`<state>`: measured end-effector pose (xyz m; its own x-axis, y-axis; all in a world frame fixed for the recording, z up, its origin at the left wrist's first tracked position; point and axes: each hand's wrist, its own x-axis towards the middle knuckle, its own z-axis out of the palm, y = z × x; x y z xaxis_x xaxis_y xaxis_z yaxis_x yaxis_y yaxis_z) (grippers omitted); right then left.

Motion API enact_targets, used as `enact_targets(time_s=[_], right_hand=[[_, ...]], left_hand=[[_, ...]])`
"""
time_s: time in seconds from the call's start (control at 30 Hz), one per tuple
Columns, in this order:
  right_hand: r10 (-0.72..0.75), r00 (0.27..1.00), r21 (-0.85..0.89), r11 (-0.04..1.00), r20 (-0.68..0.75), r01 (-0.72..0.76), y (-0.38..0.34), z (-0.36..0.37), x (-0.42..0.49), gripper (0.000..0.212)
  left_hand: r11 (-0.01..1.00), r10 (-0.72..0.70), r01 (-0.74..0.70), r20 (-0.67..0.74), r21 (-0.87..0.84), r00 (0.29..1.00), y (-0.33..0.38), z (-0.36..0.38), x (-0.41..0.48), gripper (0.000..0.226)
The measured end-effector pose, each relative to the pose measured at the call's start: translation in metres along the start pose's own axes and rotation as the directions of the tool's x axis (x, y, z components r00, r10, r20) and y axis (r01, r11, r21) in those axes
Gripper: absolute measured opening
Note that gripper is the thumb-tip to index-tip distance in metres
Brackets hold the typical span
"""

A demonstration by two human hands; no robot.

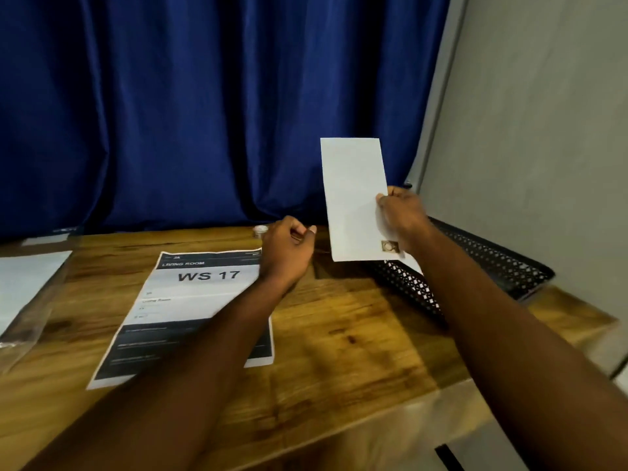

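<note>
Pickup step: right hand [402, 215] pinches the white envelope [353, 198] above the mesh tray [492, 263]; left hand [289, 248] curls, whether holding anything I cannot tell; next probably needs its steadying grip.

Open tabletop [339, 334] btwn sheet [204, 300] & mesh tray [492, 263]; curtain [204, 113] blocks rear.

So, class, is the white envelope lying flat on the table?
No, the right hand holds the envelope upright, lifted above the black mesh tray.
</note>
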<state>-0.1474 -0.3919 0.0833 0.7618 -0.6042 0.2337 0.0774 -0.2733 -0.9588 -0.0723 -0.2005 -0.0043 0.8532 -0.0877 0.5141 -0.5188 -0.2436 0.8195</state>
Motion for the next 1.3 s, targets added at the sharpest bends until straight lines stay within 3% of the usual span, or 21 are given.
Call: enact_targets(time_s=[0.1, 0.27, 0.4, 0.43, 0.53, 0.7, 0.8, 0.9, 1.0, 1.17, 1.3], right_hand=[[0.012, 1.0, -0.209, 0.978, -0.005, -0.013, -0.001, -0.047, 0.012, 0.014], [0.033, 0.999, -0.59, 0.806, -0.031, -0.045, 0.021, -0.112, 0.035, 0.014], [0.082, 0.99, -0.77, 0.637, 0.112, 0.035, 0.059, -0.146, 0.043, 0.012], [0.106, 0.982, -0.813, 0.578, 0.154, 0.065, 0.067, -0.151, 0.044, 0.021], [0.154, 0.964, -0.881, 0.456, 0.216, 0.125, 0.091, -0.157, 0.053, 0.033], [0.268, 0.915, -0.915, 0.351, 0.302, 0.199, 0.106, -0.151, 0.067, 0.038], [0.265, 0.914, -0.915, 0.348, 0.307, 0.206, 0.098, -0.145, 0.058, 0.028], [0.252, 0.934, -0.953, 0.234, 0.252, 0.194, 0.094, -0.143, 0.052, 0.041], [0.131, 0.96, -0.964, 0.134, 0.246, 0.229, 0.08, -0.136, 0.046, 0.04], [-0.099, 0.936, -0.919, 0.185, 0.337, 0.35, 0.039, -0.095, 0.026, 0.028], [-0.235, 0.864, -0.748, 0.434, 0.444, 0.502, 0.015, -0.034, 0.013, 0.016]], left_hand=[[1.0, 0.003, -0.005, 0.082, 0.02, 0.997, 0.024, 0.037, -0.01, 0.027], [1.0, -0.01, 0.007, 0.164, 0.02, 0.986, 0.049, 0.082, -0.023, 0.032], [0.992, 0.016, -0.038, 0.177, 0.122, 0.984, 0.051, 0.1, -0.034, 0.031], [0.982, 0.042, -0.076, 0.192, 0.171, 0.98, 0.05, 0.103, -0.038, 0.029], [0.953, 0.108, -0.168, 0.235, 0.252, 0.966, 0.045, 0.11, -0.046, 0.025], [0.965, 0.074, -0.122, 0.205, 0.231, 0.976, 0.043, 0.118, -0.05, 0.023], [0.966, 0.08, -0.125, 0.202, 0.224, 0.976, 0.042, 0.12, -0.051, 0.025], [0.968, 0.063, -0.113, 0.216, 0.223, 0.974, 0.04, 0.119, -0.052, 0.026], [0.966, 0.063, -0.119, 0.238, 0.229, 0.969, 0.035, 0.115, -0.048, 0.026], [0.943, 0.087, -0.153, 0.222, 0.296, 0.971, 0.032, 0.097, -0.037, 0.026], [0.925, 0.063, -0.112, 0.146, 0.362, 0.987, 0.022, 0.061, -0.018, 0.023]])
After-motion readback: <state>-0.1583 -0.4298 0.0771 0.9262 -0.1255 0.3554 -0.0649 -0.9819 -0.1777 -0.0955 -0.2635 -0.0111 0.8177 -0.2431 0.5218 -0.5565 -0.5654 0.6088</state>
